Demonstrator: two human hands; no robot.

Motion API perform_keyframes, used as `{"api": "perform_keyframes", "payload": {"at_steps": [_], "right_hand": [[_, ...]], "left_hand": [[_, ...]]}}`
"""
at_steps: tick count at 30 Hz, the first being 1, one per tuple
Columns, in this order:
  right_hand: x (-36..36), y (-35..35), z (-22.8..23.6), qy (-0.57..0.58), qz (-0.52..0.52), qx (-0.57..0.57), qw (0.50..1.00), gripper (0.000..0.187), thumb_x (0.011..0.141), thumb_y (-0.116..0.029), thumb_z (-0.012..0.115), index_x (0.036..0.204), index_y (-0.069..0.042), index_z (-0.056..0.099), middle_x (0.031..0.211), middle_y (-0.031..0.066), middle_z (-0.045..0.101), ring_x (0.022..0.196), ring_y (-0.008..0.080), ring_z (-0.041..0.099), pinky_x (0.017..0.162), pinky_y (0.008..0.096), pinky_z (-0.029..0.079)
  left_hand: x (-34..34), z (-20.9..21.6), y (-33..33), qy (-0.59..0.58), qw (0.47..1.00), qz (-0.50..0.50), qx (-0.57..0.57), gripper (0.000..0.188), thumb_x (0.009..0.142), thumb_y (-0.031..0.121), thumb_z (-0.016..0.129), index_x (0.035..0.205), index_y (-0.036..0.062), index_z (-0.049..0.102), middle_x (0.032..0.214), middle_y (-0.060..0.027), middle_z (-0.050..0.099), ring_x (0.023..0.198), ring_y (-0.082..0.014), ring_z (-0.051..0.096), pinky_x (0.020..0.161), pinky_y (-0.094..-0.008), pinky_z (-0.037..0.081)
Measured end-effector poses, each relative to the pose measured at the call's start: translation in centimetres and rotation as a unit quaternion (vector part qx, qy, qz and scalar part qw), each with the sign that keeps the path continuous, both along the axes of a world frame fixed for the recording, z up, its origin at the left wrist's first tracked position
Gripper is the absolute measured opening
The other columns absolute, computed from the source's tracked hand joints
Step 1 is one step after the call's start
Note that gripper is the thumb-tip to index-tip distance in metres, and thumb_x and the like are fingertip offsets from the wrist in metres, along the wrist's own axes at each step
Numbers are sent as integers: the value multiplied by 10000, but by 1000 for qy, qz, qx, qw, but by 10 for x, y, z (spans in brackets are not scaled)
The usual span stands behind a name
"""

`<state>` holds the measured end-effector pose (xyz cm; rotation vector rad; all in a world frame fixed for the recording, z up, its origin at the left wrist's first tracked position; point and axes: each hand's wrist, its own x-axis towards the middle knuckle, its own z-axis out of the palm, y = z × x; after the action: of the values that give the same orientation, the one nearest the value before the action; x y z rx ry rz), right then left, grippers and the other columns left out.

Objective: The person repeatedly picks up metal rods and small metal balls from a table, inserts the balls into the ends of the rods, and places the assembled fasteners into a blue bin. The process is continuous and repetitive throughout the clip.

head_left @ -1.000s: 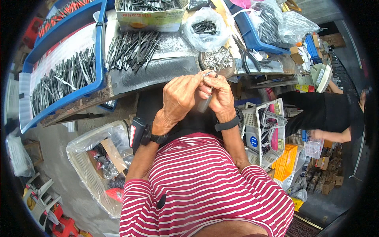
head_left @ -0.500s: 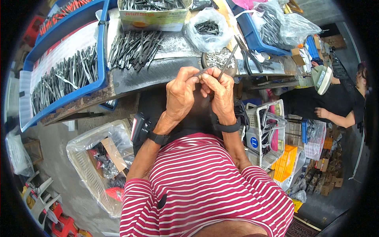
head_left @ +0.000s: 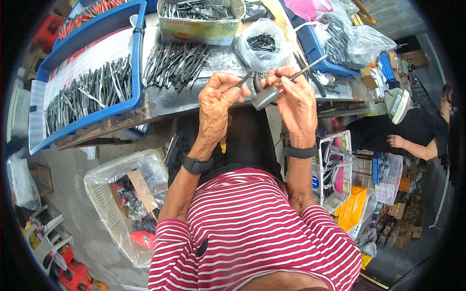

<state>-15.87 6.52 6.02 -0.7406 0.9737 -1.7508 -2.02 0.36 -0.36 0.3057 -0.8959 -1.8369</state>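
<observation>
My left hand (head_left: 216, 104) pinches a small, thin dark metal piece (head_left: 244, 79) between thumb and fingers, its tip pointing up and right. In my right hand (head_left: 296, 104) is a screwdriver; its thick grey handle (head_left: 264, 99) hangs toward my left hand and its metal shaft (head_left: 313, 66) points up and away to the right. Both hands are above the bench's near edge, apart from each other. Beyond the left hand lies a pile of long, thin dark metal parts (head_left: 174, 65). Past the hands stands a clear plastic bag (head_left: 241, 52) with small dark pieces inside.
A blue tray (head_left: 138, 72) of similar dark parts sits at left. At the back is a carton (head_left: 199, 31) filled with more. Black-handled pliers (head_left: 316, 83) lie right of my hands; a blue bin (head_left: 310, 41) stands beyond. A lined crate (head_left: 109, 213) rests on the floor. Another person (head_left: 398, 131) works at right.
My hands were together and have moved apart, the right one outward. The screwdriver has tilted further right, and its grey handle now shows. The dark piece stays in my left hand.
</observation>
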Motion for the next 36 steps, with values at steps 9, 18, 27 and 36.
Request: {"api": "perform_keyframes", "payload": {"at_steps": [9, 18, 27, 36], "right_hand": [[23, -16, 50, 302, -134, -174, 928, 154, 899, -45, 497, 1028, 35, 522, 882, 106, 626, 798, 111, 584, 704, 212, 435], [36, -21, 53, 443, -95, -150, 879, 144, 898, -16, 461, 1015, 54, 506, 1003, 158, 578, 842, 185, 607, 798, 312, 474], [35, -20, 58, 460, -94, -215, 856, 112, 887, -7, 469, 985, 42, 492, 1027, 185, 534, 805, 190, 595, 825, 397, 489], [30, -7, 79, 363, -163, -274, 876, 120, 879, 24, 456, 989, 56, 493, 928, 175, 571, 780, 195, 612, 788, 369, 519]], "left_hand": [[-6, -12, -8, 39, 999, -16, -10, 104, 817, -7, 564, 913, 12, 530, 807, -71, 599, 753, -120, 555, 711, -241, 432], [-4, -13, -5, 31, 999, -21, 1, 95, 822, -5, 570, 905, 10, 528, 825, -59, 600, 752, -120, 573, 734, -252, 466], [-4, -14, -4, 36, 999, -25, 14, 101, 821, -12, 570, 911, 8, 529, 826, -56, 600, 756, -118, 572, 758, -258, 475], [-6, -17, -6, 40, 999, -30, -3, 100, 819, -7, 579, 908, 7, 537, 812, -60, 597, 747, -119, 564, 732, -248, 460]]}}
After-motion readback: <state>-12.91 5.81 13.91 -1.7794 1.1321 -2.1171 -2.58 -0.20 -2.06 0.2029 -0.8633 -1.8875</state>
